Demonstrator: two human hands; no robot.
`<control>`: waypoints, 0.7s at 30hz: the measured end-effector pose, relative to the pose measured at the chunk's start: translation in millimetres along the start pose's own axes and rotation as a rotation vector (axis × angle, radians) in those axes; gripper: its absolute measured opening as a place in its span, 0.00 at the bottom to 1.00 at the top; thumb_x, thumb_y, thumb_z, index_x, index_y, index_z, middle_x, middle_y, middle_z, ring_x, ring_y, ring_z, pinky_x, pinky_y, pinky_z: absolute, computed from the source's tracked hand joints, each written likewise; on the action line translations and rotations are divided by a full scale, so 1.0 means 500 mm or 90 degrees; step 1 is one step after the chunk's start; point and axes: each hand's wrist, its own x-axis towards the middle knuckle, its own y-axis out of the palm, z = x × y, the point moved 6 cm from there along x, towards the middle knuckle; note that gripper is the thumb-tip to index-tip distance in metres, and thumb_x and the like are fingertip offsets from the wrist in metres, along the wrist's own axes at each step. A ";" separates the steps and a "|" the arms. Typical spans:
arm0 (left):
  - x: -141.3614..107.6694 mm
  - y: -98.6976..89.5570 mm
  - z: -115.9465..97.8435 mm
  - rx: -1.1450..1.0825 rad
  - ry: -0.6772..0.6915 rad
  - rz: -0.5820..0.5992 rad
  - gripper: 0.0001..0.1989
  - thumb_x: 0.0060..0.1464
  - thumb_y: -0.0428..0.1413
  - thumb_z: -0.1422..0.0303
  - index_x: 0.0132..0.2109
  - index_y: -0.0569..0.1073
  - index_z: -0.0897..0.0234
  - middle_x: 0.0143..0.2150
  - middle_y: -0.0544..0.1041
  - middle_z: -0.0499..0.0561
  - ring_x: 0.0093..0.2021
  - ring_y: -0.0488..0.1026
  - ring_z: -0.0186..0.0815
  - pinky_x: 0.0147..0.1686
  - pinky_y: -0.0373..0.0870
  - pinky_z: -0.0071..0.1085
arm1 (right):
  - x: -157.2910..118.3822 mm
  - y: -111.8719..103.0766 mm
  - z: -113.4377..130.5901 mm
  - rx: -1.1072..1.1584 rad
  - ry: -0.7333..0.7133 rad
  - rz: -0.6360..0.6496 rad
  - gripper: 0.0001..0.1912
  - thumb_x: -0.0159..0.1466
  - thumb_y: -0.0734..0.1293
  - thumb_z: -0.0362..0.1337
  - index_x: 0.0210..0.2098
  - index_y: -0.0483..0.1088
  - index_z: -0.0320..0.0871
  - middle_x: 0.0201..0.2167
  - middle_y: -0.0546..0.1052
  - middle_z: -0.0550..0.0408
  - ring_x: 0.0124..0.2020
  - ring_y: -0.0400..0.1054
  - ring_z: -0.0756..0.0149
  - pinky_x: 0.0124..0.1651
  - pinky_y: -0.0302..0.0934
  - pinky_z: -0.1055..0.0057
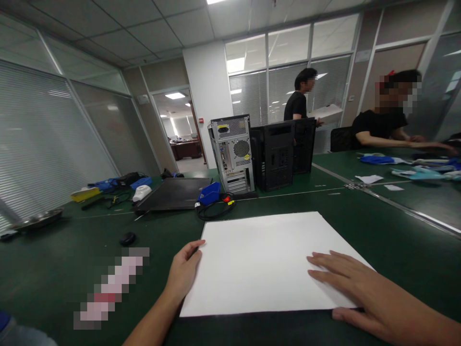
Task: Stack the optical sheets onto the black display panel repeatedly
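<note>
"Closest in, what is the right hand doing?"

"It lies open, palm down, fingers fanned over the right side of the white sheet, hiding its near right corner."

"And the left hand?"

"At the left edge, fingers partly curled, tips meeting the border. Whether they pinch it, I can't tell."

"Where is the sheet, then?"

"Flat on the green table, straight in front of the person and between the two hands. Its long axis seems to run left to right, from one hand toward the other."

"Which hand is nearer to it?"

"Neither is apart from it, but the right reaches farther in over the surface; the left is only at the edge."

"Past the far edge?"

"A black cable just beside the far left corner, then an upright computer tower, clear of the sheet."
</note>
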 end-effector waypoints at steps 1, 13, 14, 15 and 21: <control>0.000 0.000 0.000 0.003 -0.001 0.002 0.18 0.44 0.58 0.68 0.44 0.76 0.67 0.38 0.79 0.52 0.29 0.72 0.33 0.30 0.65 0.28 | 0.000 0.000 0.001 0.001 0.001 0.000 0.34 0.60 0.65 0.49 0.63 0.52 0.61 0.65 0.52 0.57 0.64 0.48 0.49 0.61 0.51 0.44; -0.005 -0.006 0.000 -0.186 -0.063 0.007 0.23 0.39 0.58 0.76 0.47 0.76 0.65 0.54 0.76 0.57 0.47 0.76 0.41 0.44 0.69 0.34 | 0.007 0.006 0.013 -0.113 -0.013 0.029 0.35 0.63 0.60 0.51 0.66 0.43 0.61 0.66 0.48 0.57 0.64 0.49 0.48 0.58 0.56 0.43; -0.007 -0.006 0.000 -0.208 -0.078 0.010 0.24 0.40 0.58 0.76 0.48 0.76 0.64 0.54 0.76 0.57 0.46 0.76 0.41 0.44 0.69 0.34 | 0.006 0.005 0.013 -0.122 -0.019 0.020 0.35 0.63 0.60 0.51 0.66 0.43 0.60 0.66 0.49 0.57 0.63 0.49 0.48 0.57 0.57 0.44; -0.009 -0.007 -0.001 -0.224 -0.089 0.009 0.24 0.40 0.59 0.76 0.49 0.75 0.64 0.55 0.76 0.57 0.46 0.76 0.40 0.44 0.70 0.34 | 0.006 0.003 0.016 -0.133 -0.028 0.007 0.37 0.62 0.61 0.52 0.66 0.43 0.59 0.66 0.49 0.56 0.63 0.50 0.48 0.57 0.58 0.44; -0.019 -0.008 -0.006 -0.246 -0.152 -0.025 0.26 0.41 0.61 0.77 0.52 0.73 0.67 0.45 0.81 0.58 0.37 0.79 0.39 0.36 0.73 0.32 | 0.019 -0.030 0.083 -0.224 -0.142 -0.149 0.37 0.61 0.64 0.45 0.66 0.50 0.50 0.62 0.59 0.50 0.60 0.58 0.52 0.59 0.58 0.52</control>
